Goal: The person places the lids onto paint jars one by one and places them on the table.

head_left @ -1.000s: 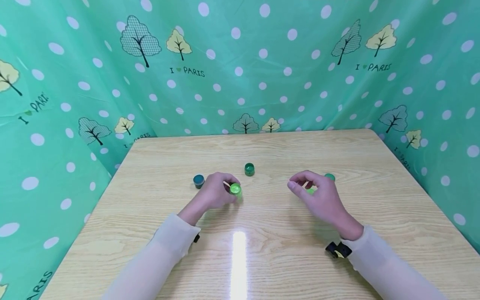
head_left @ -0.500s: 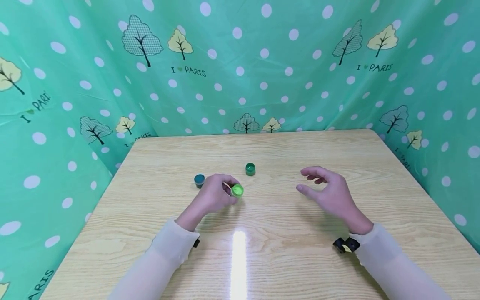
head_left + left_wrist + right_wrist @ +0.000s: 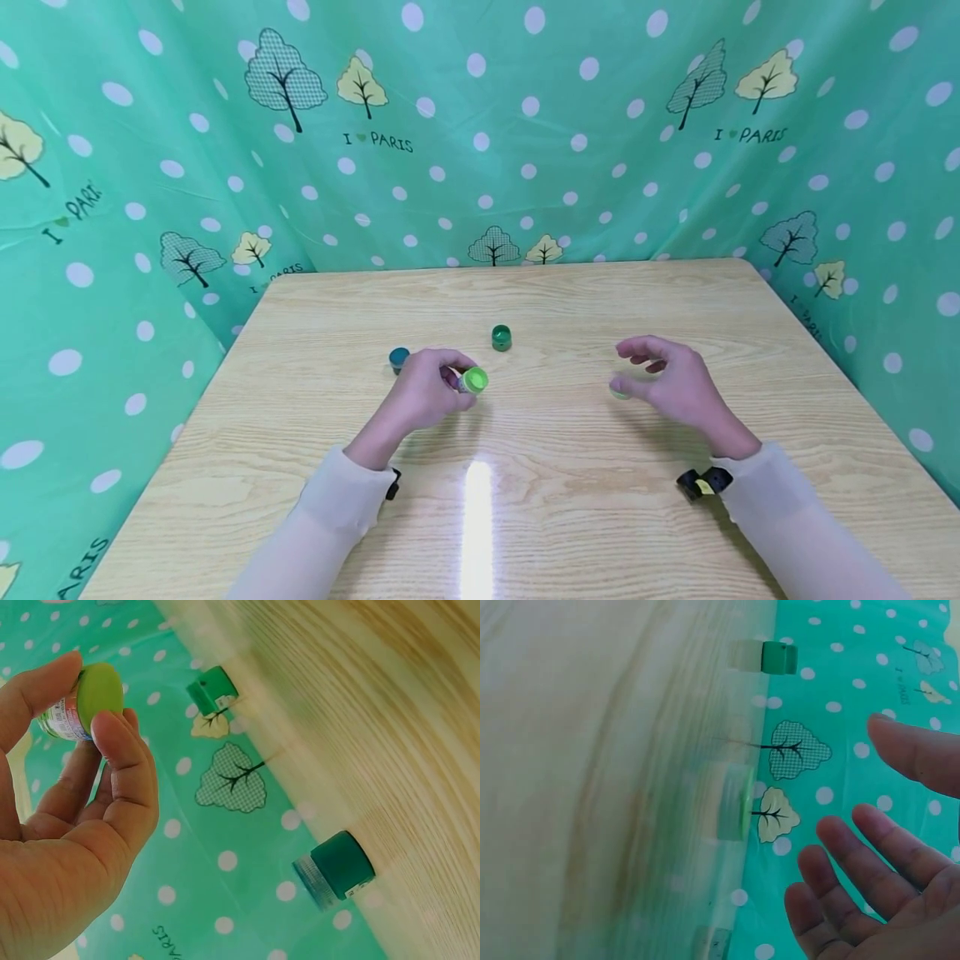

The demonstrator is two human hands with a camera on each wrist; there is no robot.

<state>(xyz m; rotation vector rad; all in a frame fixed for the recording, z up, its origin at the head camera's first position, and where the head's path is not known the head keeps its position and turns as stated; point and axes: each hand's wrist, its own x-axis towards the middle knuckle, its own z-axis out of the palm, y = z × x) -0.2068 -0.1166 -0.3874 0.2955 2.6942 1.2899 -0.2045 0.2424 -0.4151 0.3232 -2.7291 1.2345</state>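
Head view: left grip (image 3: pixel 429 387) pinched on light-green jar (image 3: pixel 473 381), tilted, over counter (image 3: pixel 570 525), teal jar (image 3: pixel 399 357) just beside on the left, emerald jar (image 3: pixel 501 337) farther off; right grip (image 3: pixel 675 387) apart, light-green disc (image 3: pixel 619 394) at its left, partly hidden; left wrist view: light-green jar pinched, teal jar and emerald jar well apart from it; right wrist view: grip apart, light-green disc on counter near it, blurred

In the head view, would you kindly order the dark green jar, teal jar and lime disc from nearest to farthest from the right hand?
From the right hand:
1. Lime disc, at its thumb tip.
2. Dark green jar, left and farther back.
3. Teal jar, farther left, beside the left hand.
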